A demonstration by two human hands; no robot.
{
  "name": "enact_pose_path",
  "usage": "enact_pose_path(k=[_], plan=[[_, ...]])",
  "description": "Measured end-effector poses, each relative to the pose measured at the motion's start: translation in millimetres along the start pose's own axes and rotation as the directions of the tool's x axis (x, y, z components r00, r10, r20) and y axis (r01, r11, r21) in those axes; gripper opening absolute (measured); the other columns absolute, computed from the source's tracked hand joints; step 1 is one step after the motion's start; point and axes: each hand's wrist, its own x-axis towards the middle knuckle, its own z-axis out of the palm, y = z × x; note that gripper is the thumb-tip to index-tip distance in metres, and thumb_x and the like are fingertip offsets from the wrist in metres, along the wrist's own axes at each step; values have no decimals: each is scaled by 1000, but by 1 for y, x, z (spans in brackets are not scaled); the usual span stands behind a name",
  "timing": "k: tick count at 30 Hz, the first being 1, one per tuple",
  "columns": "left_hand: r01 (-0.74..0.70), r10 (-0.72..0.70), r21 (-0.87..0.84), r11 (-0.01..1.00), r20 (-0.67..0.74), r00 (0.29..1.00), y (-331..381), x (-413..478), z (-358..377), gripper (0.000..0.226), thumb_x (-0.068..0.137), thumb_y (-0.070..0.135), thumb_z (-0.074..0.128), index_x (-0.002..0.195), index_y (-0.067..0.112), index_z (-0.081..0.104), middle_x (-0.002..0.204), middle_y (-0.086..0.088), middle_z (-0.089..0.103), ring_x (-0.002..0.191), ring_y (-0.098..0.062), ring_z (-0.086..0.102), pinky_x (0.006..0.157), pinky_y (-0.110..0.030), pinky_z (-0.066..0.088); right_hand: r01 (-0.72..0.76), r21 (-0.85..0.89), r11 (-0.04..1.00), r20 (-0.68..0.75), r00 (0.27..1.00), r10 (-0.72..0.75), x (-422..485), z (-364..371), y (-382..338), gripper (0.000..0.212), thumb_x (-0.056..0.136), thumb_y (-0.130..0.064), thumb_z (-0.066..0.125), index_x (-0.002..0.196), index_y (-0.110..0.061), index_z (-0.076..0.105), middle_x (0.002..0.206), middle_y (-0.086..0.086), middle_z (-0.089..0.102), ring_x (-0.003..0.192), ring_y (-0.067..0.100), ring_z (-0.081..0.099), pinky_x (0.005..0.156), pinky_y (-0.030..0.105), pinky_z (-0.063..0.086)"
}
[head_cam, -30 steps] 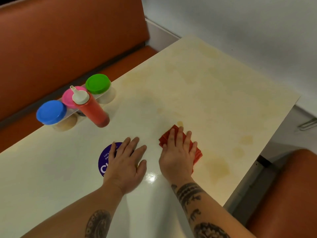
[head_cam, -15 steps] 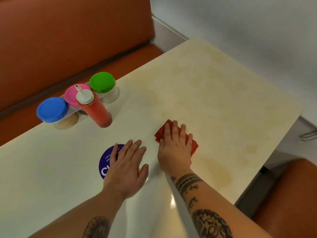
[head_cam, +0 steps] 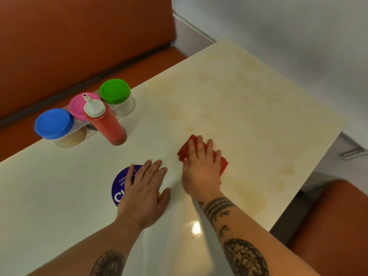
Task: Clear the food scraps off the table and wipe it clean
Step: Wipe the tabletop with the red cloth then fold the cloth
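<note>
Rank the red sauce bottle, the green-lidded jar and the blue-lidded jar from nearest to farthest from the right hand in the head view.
From the right hand:
1. Red sauce bottle, to its left, nearest.
2. Green-lidded jar, farther back, left.
3. Blue-lidded jar, far left, farthest.

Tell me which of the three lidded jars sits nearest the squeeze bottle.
The pink-lidded jar, the middle of the row: the red squeeze bottle stands right in front of it, overlapping its lid in view. The blue-lidded jar and green-lidded jar flank it.

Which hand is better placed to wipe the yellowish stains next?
The right hand: it presses flat on the red cloth, beside the stains. The left hand lies bare on the blue sticker.
</note>
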Motion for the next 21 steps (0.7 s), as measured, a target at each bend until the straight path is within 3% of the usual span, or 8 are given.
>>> enact_pose_path(k=[4, 7, 11, 13, 16, 19, 21], plan=[[6, -6, -35, 999, -13, 1000, -1, 0, 0, 62, 99, 54, 33, 152, 23, 42, 164, 2, 31, 154, -18, 23, 126, -53, 12, 329, -37, 944, 58, 943, -327, -46, 1, 22, 58, 106, -42, 32, 162, -31, 20, 171, -7, 7, 158, 25, -4, 126, 52, 1], [-4, 2, -54, 999, -38, 999, 0, 0, -3, 61, 98, 47, 35, 151, 19, 43, 163, 0, 32, 152, -19, 26, 126, -53, 11, 197, -71, 978, 26, 980, -195, -57, 0, 49, 58, 105, -42, 28, 162, -31, 20, 170, -8, 5, 158, 21, -3, 126, 48, -3], [0, -5, -91, 996, -55, 998, 2, 0, -7, 58, 98, 42, 36, 151, 18, 43, 164, -1, 31, 152, -18, 25, 126, -53, 11, -29, -27, 999, -11, 1000, 29, -17, 1, 15, 60, 107, -38, 25, 163, -28, 7, 171, -4, -5, 156, 26, -15, 124, 50, -12], [7, -13, -105, 994, -57, 998, 3, -1, -7, 58, 99, 41, 36, 151, 18, 42, 165, 0, 30, 152, -16, 23, 127, -52, 10, 26, -8, 1000, 6, 1000, -26, -5, 3, -3, 61, 106, -35, 30, 163, -26, 10, 171, -2, -3, 157, 30, -12, 125, 55, -8], [18, -26, -114, 993, -72, 997, 2, -1, -6, 58, 100, 41, 34, 153, 19, 40, 166, 1, 28, 153, -13, 20, 127, -51, 9, 229, -38, 973, 5, 973, -229, -23, 7, -5, 60, 103, -37, 38, 161, -27, 26, 170, 0, 14, 157, 33, 6, 124, 60, 10], [16, -25, -114, 993, -78, 997, 3, 1, -5, 58, 101, 42, 30, 152, 18, 42, 165, 1, 30, 153, -12, 20, 127, -50, 9, 339, -31, 940, 62, 940, -337, -74, 13, 13, 59, 103, -39, 39, 159, -30, 27, 170, -4, 15, 158, 28, 6, 125, 56, 7], [14, -24, -124, 992, -82, 996, 4, 1, -5, 58, 100, 42, 32, 151, 18, 45, 164, 0, 32, 153, -14, 22, 127, -50, 7, 322, -13, 947, 79, 944, -320, -104, 11, 34, 56, 104, -40, 37, 159, -33, 26, 170, -6, 15, 158, 26, 5, 126, 54, 5]])
